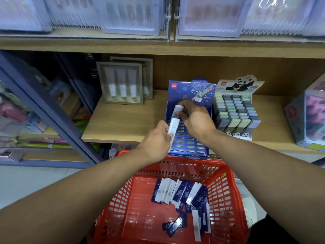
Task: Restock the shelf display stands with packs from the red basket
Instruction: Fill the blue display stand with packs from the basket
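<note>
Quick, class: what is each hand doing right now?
Left hand: grips a white pack.
Right hand: pinches another white pack.

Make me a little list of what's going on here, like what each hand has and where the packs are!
left hand: grips a slim white pack
right hand: pinches another white pack over the stand
blue cardboard display stand: on the wooden shelf, many slots empty
red plastic basket: below the shelf, holds loose blue and white packs
neighbour: panda display stand, full
</note>
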A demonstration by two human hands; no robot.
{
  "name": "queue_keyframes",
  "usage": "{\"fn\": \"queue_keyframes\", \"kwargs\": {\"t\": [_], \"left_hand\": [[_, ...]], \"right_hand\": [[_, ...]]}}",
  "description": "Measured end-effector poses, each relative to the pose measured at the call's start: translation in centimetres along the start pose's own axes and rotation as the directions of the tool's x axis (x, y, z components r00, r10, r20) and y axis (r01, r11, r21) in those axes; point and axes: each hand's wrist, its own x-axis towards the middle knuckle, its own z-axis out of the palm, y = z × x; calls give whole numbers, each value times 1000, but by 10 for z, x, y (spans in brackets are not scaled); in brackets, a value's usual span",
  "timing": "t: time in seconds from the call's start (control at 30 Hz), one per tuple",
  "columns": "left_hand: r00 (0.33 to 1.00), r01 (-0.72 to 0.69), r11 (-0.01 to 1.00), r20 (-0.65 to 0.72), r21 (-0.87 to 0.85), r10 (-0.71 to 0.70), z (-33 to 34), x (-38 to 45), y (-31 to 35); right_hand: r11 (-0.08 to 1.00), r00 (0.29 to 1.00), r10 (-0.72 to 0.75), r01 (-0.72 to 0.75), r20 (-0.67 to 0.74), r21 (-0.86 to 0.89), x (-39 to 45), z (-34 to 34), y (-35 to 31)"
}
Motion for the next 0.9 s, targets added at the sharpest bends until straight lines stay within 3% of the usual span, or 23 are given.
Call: {"fn": "queue_keyframes", "kwargs": {"t": [0.17, 0.37, 0.6, 0.9], "left_hand": [[973, 199, 936, -52, -291, -224, 9, 6, -5], [928, 268, 766, -57, -584, -368, 21, 9, -6], [922, 292, 741, -29, -605, -387, 22, 13, -12], [930, 282, 722, -6, -632, -368, 26, 13, -16]], "right_hand": [[999, 1000, -21, 21, 13, -26, 3, -1, 2], [996, 997, -30, 36, 70, -78, 7, -3, -2], [995, 991, -47, 58, 126, -87, 10, -8, -7], [999, 994, -36, 36, 101, 2, 14, -4, -7]]}}
